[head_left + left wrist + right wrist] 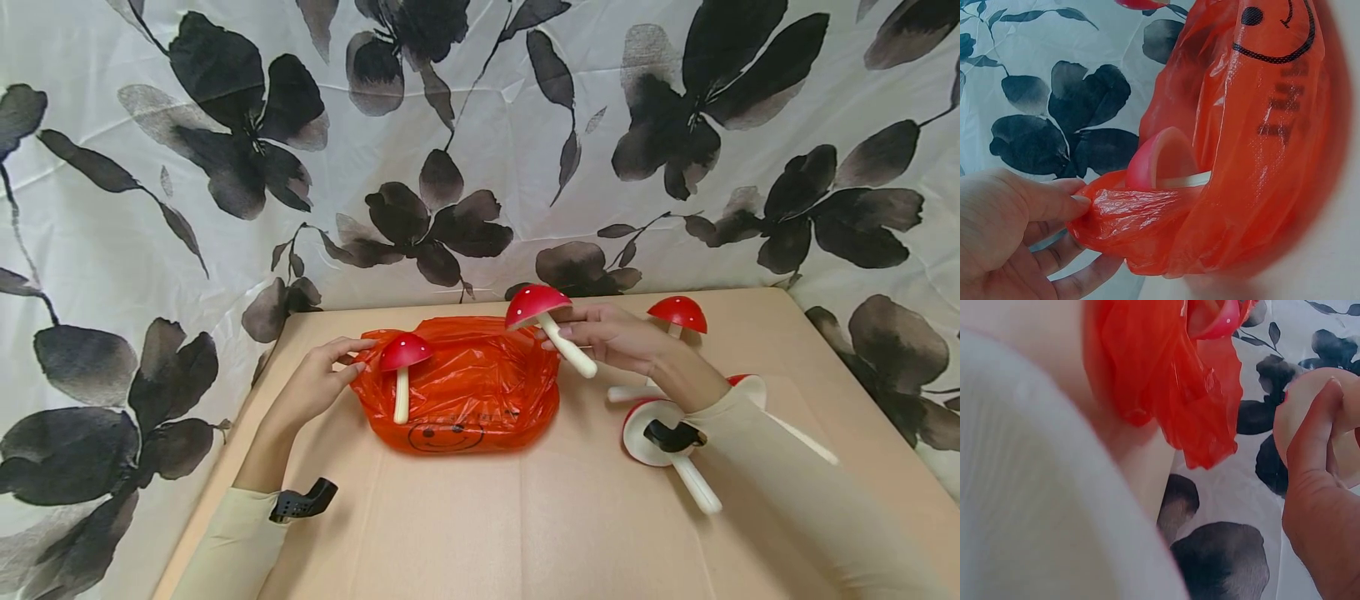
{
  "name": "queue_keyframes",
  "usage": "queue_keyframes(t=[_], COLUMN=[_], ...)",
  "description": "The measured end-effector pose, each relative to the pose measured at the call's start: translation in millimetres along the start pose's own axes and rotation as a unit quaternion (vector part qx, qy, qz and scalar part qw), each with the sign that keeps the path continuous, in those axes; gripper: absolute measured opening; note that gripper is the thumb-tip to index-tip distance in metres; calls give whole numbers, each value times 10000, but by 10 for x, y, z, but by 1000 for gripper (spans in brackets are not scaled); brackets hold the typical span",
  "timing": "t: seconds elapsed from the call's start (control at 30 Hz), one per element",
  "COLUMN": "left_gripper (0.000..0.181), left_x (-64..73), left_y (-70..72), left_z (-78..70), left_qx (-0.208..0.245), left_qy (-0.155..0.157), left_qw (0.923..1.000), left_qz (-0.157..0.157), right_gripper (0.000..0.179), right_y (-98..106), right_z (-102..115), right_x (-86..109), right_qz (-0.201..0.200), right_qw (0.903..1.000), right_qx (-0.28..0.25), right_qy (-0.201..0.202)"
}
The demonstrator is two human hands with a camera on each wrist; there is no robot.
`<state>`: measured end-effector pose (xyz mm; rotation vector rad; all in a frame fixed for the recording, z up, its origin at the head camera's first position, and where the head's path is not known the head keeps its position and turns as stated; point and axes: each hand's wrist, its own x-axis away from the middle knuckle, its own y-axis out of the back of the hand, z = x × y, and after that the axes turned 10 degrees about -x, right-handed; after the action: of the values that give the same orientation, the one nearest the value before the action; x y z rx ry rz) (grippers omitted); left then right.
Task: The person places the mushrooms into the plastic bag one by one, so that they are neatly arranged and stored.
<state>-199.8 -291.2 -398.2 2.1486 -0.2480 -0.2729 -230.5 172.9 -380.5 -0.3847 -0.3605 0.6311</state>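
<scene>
My left hand (311,387) pinches the left edge of a red plastic bag (487,379) with a smiley face printed on its front; the left wrist view shows thumb and fingers on the gathered rim. A toy mushroom (405,353) with a red cap and pale stem lies in the bag's left side, cap leftward in that view. Over the bag's right end, my right hand (618,335) holds another red-capped toy mushroom (537,305) by the upper stem, its stem slanting down to the right. In the right wrist view its pale cap underside (1300,403) faces the camera.
Right of the bag, a toy mushroom (677,313) shows its red cap behind my right wrist. Another mushroom (696,485) lies nearer, under the forearm. A further cap (753,388) is partly hidden by the sleeve. Floral cloth (510,125) hangs behind the table (435,517).
</scene>
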Motion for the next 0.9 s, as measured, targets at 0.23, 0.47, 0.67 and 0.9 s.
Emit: queue_keyframes(t=[0.23, 0.47, 0.67, 0.9], left_gripper=[37, 36, 36, 36], left_x=[0, -5, -9, -11], left_y=[-3, -3, -12, -24], left_z=[0, -16, -30, -14], left_qx=[16, -73, -55, -53], left_qy=[17, -28, -58, -45], left_qw=[10000, 10000, 10000, 10000], left_qz=[21, -5, -9, -15], right_gripper=[45, 44, 43, 42], right_y=[-106, -194, -296, -399], right_z=[-41, -78, -110, -142], right_x=[-111, -257, -380, -495], right_qz=[84, -340, -793, -1004], right_qw=[9999, 9994, 9960, 9934], right_qx=[-1, 28, 405, 512], right_qy=[-58, -41, -98, -193])
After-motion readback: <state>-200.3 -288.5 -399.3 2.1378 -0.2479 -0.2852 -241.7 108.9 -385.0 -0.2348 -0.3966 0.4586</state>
